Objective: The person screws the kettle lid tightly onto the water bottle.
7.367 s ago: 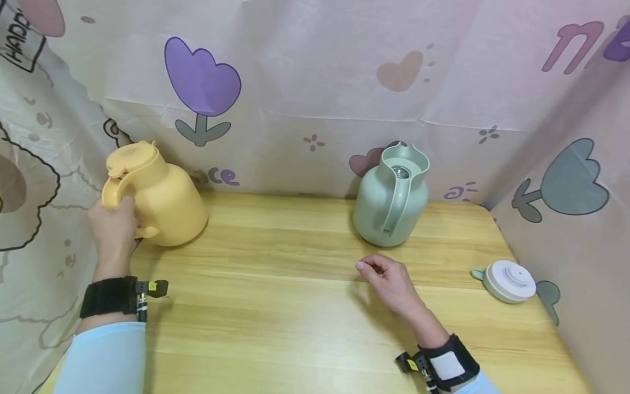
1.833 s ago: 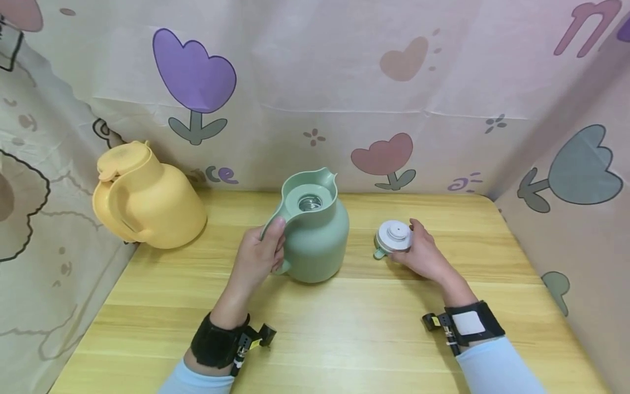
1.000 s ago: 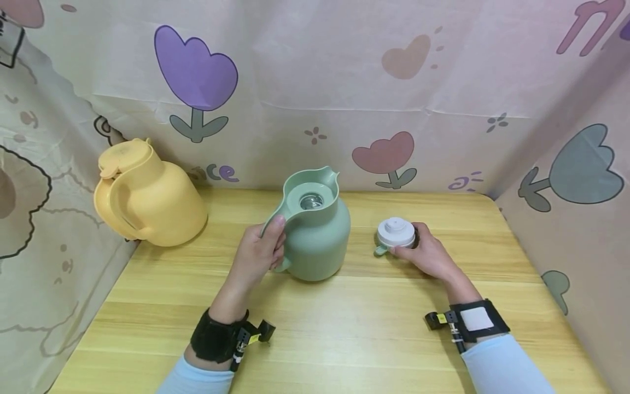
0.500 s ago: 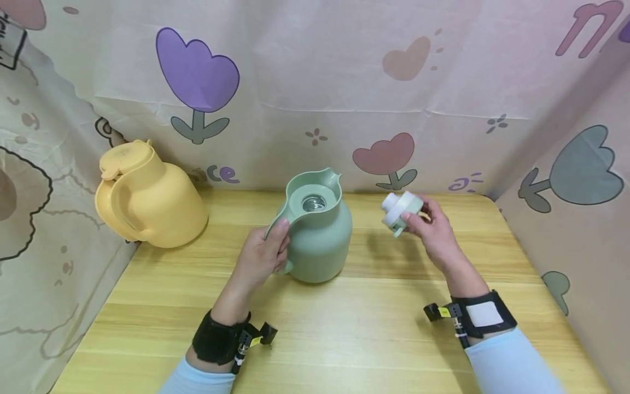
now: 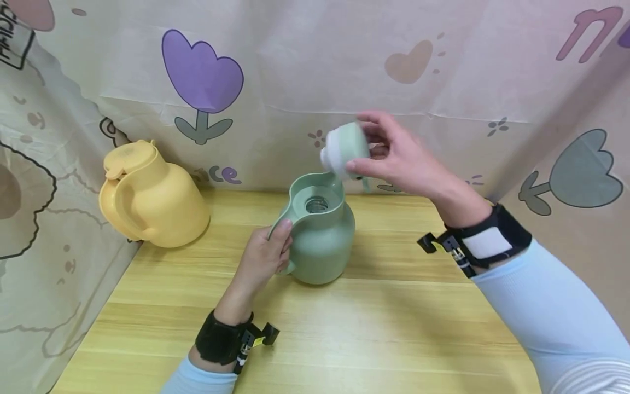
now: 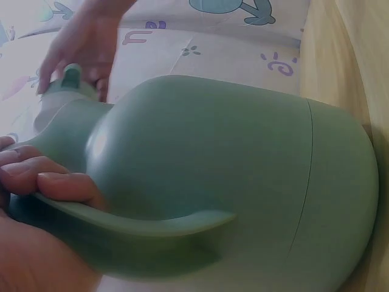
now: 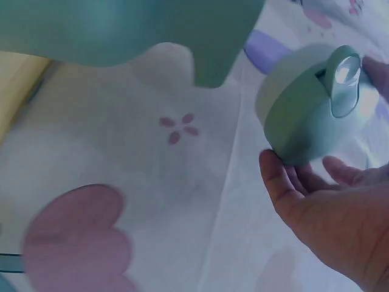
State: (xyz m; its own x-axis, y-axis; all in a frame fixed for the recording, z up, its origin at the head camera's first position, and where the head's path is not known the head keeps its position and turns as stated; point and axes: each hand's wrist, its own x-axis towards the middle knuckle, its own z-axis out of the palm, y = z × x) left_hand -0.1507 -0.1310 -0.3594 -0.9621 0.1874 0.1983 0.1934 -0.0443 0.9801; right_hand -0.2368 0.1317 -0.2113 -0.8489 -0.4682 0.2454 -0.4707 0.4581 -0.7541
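Observation:
A green thermos jug (image 5: 322, 246) stands on the wooden table, its mouth uncovered and its glass neck showing inside. My left hand (image 5: 263, 253) grips the jug's handle; in the left wrist view the fingers curl round that handle (image 6: 152, 225). Up beside the spout, my right hand (image 5: 394, 156) pinches the green and white lid (image 5: 350, 145) between thumb and fingers. The lid is tipped on its side, white stopper end facing left. In the right wrist view a small green tab (image 7: 345, 82) sticks out from the lid, near the jug's spout (image 7: 213, 67).
A yellow thermos jug (image 5: 167, 205) with its lid on stands at the back left of the wooden table (image 5: 344, 339). Behind the table hangs a printed cloth (image 5: 315, 65), which also covers both sides.
My right hand took hold of the lid on the table, lifted it, and carried it up and left to the green jug. Earlier, my left hand moved from the yellow jug to the green one.

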